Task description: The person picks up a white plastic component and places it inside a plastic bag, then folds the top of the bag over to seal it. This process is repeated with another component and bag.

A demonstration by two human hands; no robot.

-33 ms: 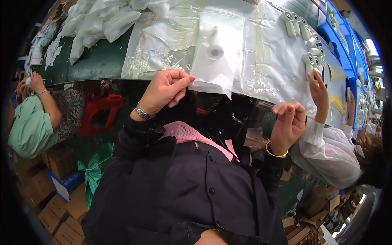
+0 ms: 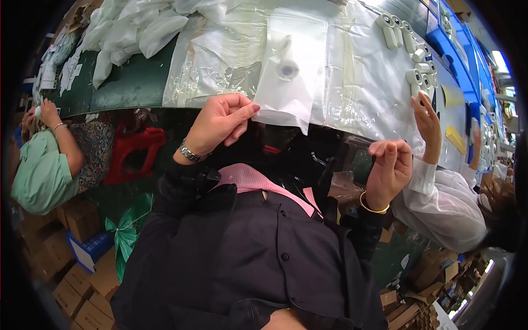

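A frosted white plastic bag (image 2: 269,99) lies on the work table, its near edge hanging slightly over the front. Inside shows a white object (image 2: 287,69) with a dark-centred round end; its kind is blurred by the plastic. My left hand (image 2: 224,122) is closed, thumb and forefinger pinched on the bag's near left corner. To the right of the bag, just past the table's front edge, my right hand (image 2: 389,169) has its fingers curled against the thumb. Whatever they hold, if anything, is hidden.
Several white round-headed devices with handles (image 2: 389,32) stand at the right, near blue bins (image 2: 451,52). White plastic bags (image 2: 137,27) heap at the far left. A co-worker's hand (image 2: 428,124) reaches in at right; another person in green (image 2: 47,170) works at left. A red stool (image 2: 135,157) stands below.
Hardly anything differs. The bag sits slightly further left in the picture, and the hands keep the same pose.
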